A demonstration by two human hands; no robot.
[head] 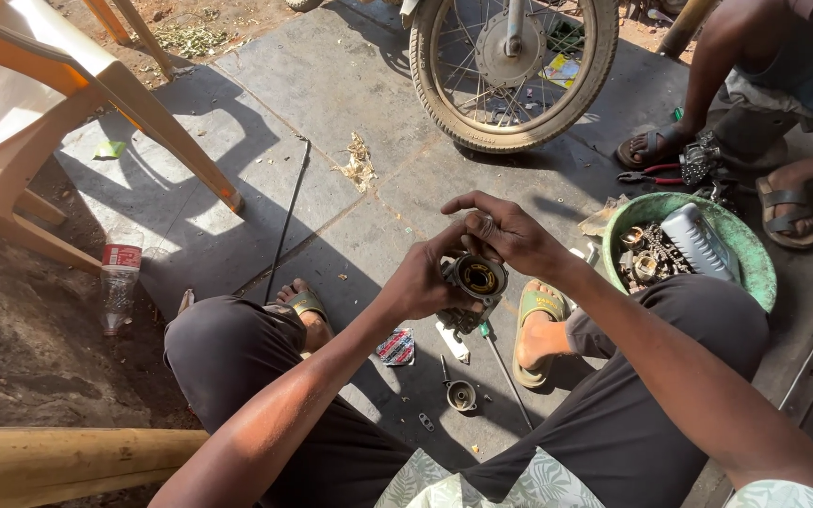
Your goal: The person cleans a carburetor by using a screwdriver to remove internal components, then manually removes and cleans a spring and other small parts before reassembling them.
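Observation:
I sit with knees apart over a stone floor. My left hand (418, 279) grips a small greasy metal engine part (470, 290) with a round brass-coloured opening, held between my knees. My right hand (502, 229) rests on top of the part, fingers curled over its upper edge. Below it on the floor lie a small round metal cup (461, 395), a screwdriver (505, 369), a white piece (452, 341) and a small flat bracket (425, 422).
A green basin (755, 273) at right holds metal parts and a grey bottle (698, 240). Another person's sandalled feet (651, 146) and red pliers (649, 176) are beyond it. A motorcycle wheel (510, 71) stands ahead, a plastic chair (39, 113) and a bottle (119, 282) at left.

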